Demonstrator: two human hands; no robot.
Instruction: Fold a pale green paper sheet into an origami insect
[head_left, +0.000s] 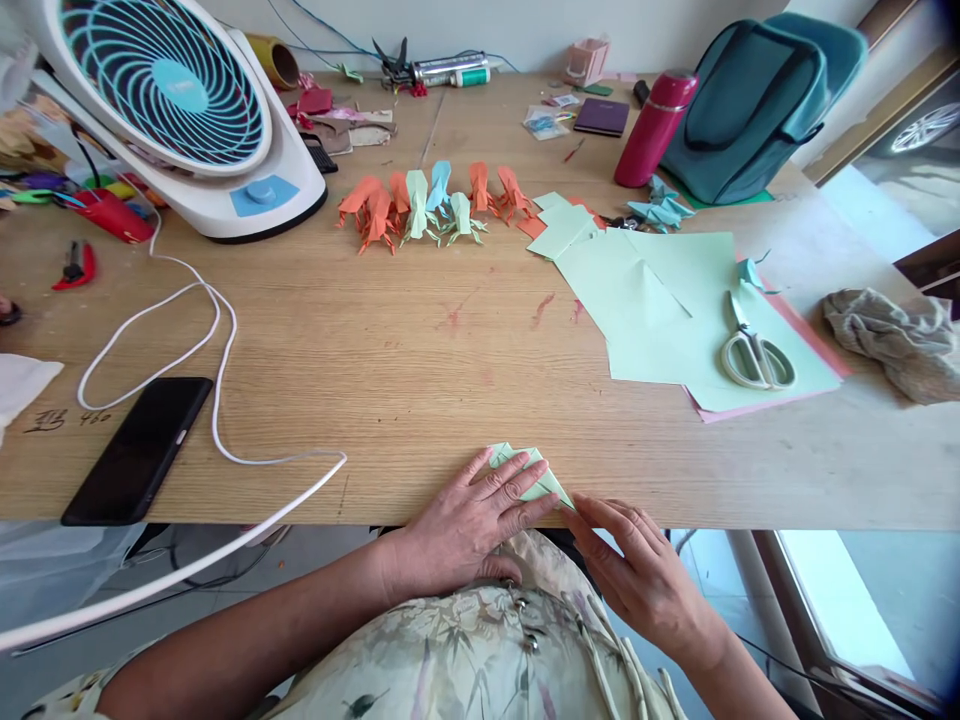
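Note:
A small folded piece of pale green paper [543, 482] lies at the table's front edge, partly covered by my fingers. My left hand [480, 510] rests flat across it, fingers stretched out and a little apart, pressing it on the wood. At the paper's lower right tip, my right hand [626, 560] has thumb and fingers pinched together on the corner. Farther back stands a group of folded paper figures, among them an orange one [375, 212], a pale green one [463, 220] and a blue one [439, 185].
Pale green sheets [667, 340] lie to the right with scissors [754, 350] on top. A red bottle [657, 130] and teal bag [750, 110] stand behind. On the left are a fan [262, 190], a phone [139, 450] and a looping white cable [225, 370].

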